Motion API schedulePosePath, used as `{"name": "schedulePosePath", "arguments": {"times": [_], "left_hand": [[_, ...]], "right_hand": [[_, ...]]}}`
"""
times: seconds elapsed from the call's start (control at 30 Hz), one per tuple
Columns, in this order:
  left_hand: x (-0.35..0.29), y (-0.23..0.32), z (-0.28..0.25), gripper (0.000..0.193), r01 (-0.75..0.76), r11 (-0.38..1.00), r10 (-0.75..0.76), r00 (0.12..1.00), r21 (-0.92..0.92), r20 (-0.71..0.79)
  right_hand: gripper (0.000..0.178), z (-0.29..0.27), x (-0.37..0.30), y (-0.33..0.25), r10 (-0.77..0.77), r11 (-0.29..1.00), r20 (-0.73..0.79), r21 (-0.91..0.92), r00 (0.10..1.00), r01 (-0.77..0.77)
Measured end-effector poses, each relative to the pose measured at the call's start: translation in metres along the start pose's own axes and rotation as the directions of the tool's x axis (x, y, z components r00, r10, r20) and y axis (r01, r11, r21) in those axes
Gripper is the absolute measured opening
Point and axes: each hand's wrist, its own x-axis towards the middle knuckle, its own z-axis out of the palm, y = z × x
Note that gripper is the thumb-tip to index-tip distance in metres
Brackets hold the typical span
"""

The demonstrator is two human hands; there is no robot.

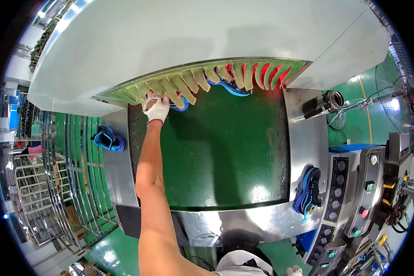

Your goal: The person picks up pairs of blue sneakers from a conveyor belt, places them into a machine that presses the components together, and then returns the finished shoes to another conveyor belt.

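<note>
Bright light, red glow behind curtain strips (238,76), shadow across green belt (255,142), fisheye-bent edges

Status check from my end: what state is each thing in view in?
Left hand: gloved, at the strips; grip unclear.
Right hand: at the lower edge, partly cut off.
Strips: hanging across the opening.
Shoe by left hand: partly hidden.
Shoe farther right: partly under the strips.
Left-ledge shoe: fully outside the opening.
Right-ledge shoe: likewise outside.
Fan: spinning or stopped, cannot tell.
</note>
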Motion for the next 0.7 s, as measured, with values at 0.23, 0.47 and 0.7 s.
{"name": "schedulePosePath", "arguments": {"times": [0.23,0.47,0.7], "left_hand": [[-0.117,0.073,-0.024,0.031,-0.22,0.915,0.2,0.975,-0.338,-0.091],[-0.335,0.25,-0.099,0.028,-0.69,0.487,0.845,0.528,-0.536,0.088],[-0.48,0.44,-0.235,0.025,-0.699,-0.167,0.925,0.132,-0.695,-0.355]], "right_hand": [[0.062,0.0,0.008,-0.164,-0.346,0.879,-0.123,0.305,0.93,0.367],[0.077,0.002,-0.034,-0.291,-0.721,0.644,-0.175,0.188,0.67,0.742],[0.056,-0.076,-0.077,-0.173,-0.596,0.718,-0.457,0.066,0.661,0.693]]}}
